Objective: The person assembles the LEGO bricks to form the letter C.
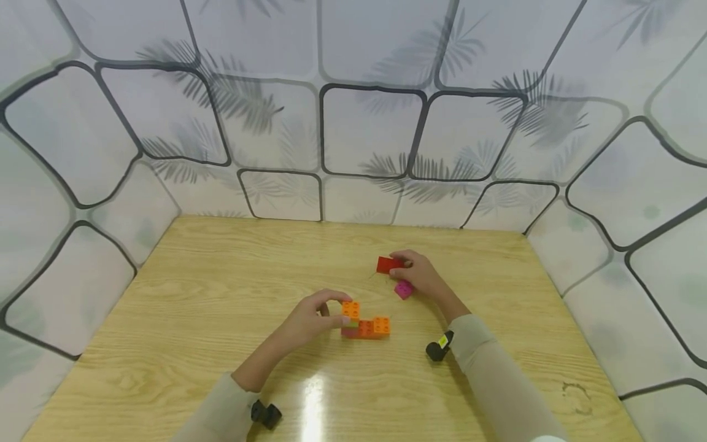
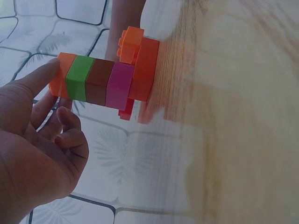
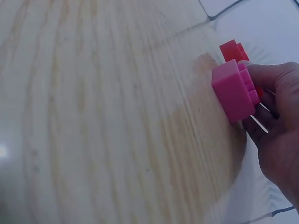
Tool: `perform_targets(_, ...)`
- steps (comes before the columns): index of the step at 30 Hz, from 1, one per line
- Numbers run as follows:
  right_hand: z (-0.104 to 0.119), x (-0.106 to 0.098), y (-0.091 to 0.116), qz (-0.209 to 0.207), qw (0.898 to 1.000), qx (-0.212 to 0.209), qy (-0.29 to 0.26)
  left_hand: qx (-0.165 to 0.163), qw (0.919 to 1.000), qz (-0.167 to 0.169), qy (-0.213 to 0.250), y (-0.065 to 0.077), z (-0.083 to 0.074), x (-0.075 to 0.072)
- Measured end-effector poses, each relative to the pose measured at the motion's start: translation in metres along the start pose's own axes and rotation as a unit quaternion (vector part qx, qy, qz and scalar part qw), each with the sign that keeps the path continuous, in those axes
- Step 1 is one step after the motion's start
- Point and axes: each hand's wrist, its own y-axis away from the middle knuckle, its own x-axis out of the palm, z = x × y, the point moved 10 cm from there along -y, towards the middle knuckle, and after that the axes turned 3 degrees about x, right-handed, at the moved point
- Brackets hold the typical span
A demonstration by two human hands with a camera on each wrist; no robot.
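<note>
My left hand point(image 1: 309, 319) pinches the orange block point(image 1: 350, 310) at the top of a stack of toy building blocks. In the left wrist view, a green block point(image 2: 80, 78), a brown block point(image 2: 99, 82) and a pink block point(image 2: 119, 86) follow below it. The stack stands on one end of a long orange block point(image 2: 146, 70); a small orange block point(image 1: 382, 325) sits on its other end. Farther back, my right hand point(image 1: 421, 274) holds a red block point(image 1: 388, 265) between thumb and fingers. Just in front of that hand lies a loose magenta block point(image 1: 404, 290), partly hiding the red one in the right wrist view.
The blocks are on a light wooden table point(image 1: 221, 276). A patterned white wall covering point(image 1: 367, 132) encloses the table at the back and both sides. Black devices, one at the left cuff point(image 1: 266, 414) and one at the right cuff point(image 1: 439, 347), stick out over the table.
</note>
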Motion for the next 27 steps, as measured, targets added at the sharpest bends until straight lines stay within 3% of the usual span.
perform_targets(14, 0.018, -0.006, 0.013, -0.022, 0.999, -0.029, 0.010, -0.004, 1.0000, -0.006, 0.006, 0.002, -0.001, -0.001)
perform_targets(27, 0.061, 0.002, 0.065, -0.021, 0.996, -0.080, -0.037, -0.026, 0.9993, -0.022, 0.014, 0.001, 0.004, -0.002)
